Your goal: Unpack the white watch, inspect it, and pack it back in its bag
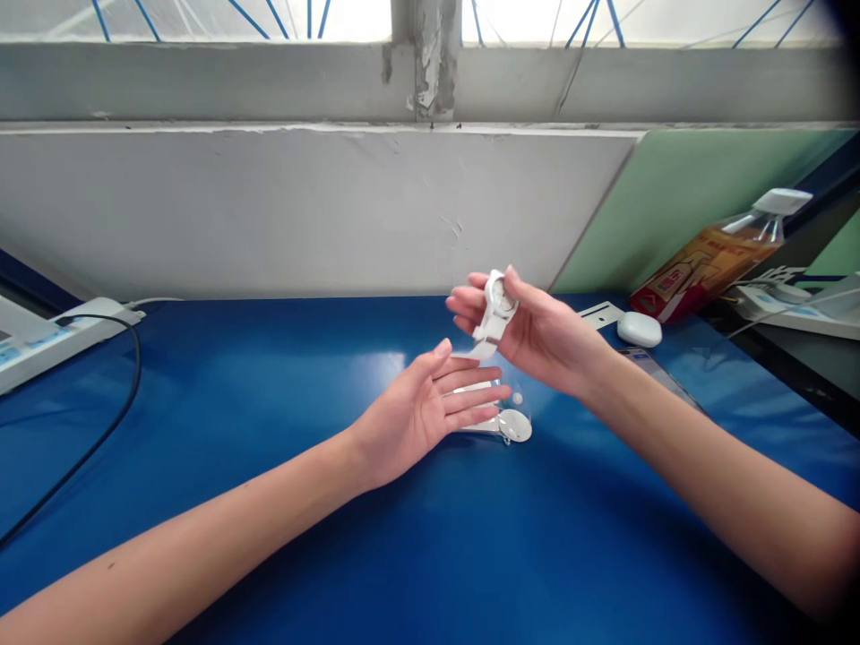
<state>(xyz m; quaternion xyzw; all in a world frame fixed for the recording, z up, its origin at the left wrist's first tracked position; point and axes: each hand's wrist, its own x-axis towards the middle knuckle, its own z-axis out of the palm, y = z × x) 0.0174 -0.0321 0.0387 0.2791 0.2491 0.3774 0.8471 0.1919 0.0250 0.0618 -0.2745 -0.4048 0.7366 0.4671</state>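
Head view: right hand [530,336] raised above blue table [269,403], fingers curled around white watch [495,313], round case pinched between thumb and fingertips, strap hanging down toward the palm of the other hand; left hand [423,408] just below and to the left of it, palm up, fingers spread and holding nothing, fingertips near the dangling strap end without clear contact; directly beyond the left fingertips, partly hidden by them, small white stand [507,423] resting flat on the table, round end pointing toward the right wrist; further out past the right hand, white oval device [640,329] lying on the table, with a flat white bracket [600,313] just beside it on the side nearer the hand; beyond those, clear bottle [722,255] with orange label and white cap leaning tilted against green panel [678,197]; well apart to the left of the left forearm, white power strip [60,336] at the table edge, black cable [100,430] curving from it across the blue surface toward the near edge; pale wall [269,215] behind everything.
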